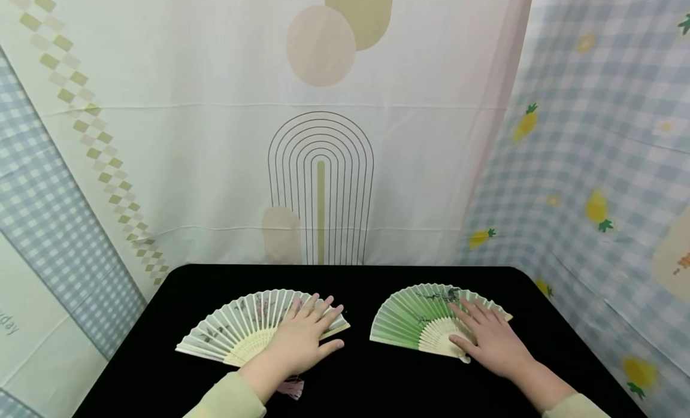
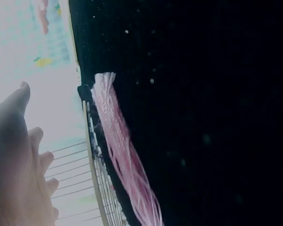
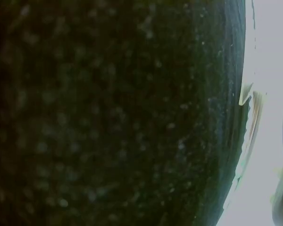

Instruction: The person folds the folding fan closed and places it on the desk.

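Observation:
Spread on the table is a white folding fan with faint floral print and pale ribs. My left hand lies over its right part, fingers extended and apart, thumb pointing right. A pink tassel shows below the left wrist; it fills the middle of the left wrist view. To the right lies a green folding fan with dark branch motifs, also unfolded. My right hand covers its right side with straight fingers. In the right wrist view, only a fan edge and a dark slice of hand appear.
Both fans lie on a black table with rounded far corners. Behind it hangs a white curtain with arch and circle prints. A blue checked cloth with pineapples borders the right, and another checked cloth borders the left.

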A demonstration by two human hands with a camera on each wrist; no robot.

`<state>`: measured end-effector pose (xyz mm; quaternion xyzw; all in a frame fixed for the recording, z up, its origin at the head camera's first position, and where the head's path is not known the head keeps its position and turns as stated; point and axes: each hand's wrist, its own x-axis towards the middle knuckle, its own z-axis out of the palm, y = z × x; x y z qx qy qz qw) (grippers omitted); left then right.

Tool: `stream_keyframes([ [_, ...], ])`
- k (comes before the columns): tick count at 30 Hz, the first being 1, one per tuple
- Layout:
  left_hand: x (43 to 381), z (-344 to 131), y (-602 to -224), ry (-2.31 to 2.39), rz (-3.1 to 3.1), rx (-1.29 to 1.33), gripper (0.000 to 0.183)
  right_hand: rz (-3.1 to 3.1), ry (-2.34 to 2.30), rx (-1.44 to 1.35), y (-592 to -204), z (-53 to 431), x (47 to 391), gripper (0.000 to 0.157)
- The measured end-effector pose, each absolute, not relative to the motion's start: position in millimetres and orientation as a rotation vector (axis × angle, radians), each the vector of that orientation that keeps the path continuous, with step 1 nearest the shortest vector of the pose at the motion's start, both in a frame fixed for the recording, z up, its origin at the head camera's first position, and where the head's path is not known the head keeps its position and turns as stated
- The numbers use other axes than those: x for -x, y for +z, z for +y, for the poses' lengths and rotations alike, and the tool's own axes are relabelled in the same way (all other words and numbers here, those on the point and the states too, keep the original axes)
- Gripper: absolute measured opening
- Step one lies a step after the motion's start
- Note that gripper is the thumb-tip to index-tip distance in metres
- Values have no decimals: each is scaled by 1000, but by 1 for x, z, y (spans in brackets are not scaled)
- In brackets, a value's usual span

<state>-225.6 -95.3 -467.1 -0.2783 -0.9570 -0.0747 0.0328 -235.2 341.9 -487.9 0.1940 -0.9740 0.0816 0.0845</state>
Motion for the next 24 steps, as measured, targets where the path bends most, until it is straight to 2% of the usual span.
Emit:
stream_keyframes([
  [24, 238, -68, -476, -132, -2975, 848, 74, -3008, 305, -513, -496, 370, 252, 73],
])
